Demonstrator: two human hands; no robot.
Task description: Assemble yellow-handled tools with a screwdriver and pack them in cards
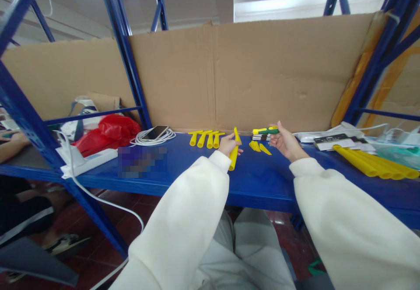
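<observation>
My left hand (pixel 226 145) is wrapped around a yellow tapered tube (pixel 234 156), its narrow end pointing up and away and its wide end toward me. To the right, my right hand (pixel 285 142) has its fingers at the green end of a green-and-yellow screwdriver (pixel 265 131); the shaft cannot be made out. Below the handle is a small stack of white and dark flat pieces (pixel 261 137). Loose yellow pieces (pixel 254 146) lie on the blue shelf (pixel 256 180) between my hands. Several yellow tubes with crosspieces (pixel 210 140) are lined up left of my left hand.
More yellow tapered tubes (pixel 374 163) lie at the right beside dark and white packets (pixel 341 143). At the left are a phone (pixel 156 132) on a coiled white cable (pixel 139 139), a red bag (pixel 111 132) and a white power strip (pixel 95 161). Cardboard (pixel 262 71) stands behind.
</observation>
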